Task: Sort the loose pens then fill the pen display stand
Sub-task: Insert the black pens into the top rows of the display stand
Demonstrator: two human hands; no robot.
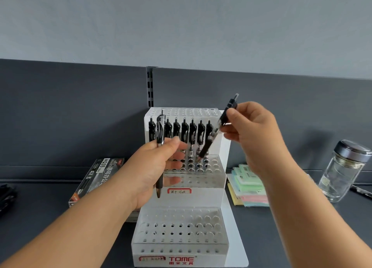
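While at the stand (pixel 201 199), right-hand pen (pixel 207 148) aslant, left-hand pen (pixel 160 133) upright

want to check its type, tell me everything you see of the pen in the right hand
The pen is a black click type: clear barrel, black grip, black clip, pale button on top. The right hand pinches its upper barrel. It tilts, top to the right, tip down near a hole in the stand, middle tier.

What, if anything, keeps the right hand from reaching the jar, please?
Likely nothing, so yes: the jar stands to the right of the right hand, nothing between, though it holds a pen.
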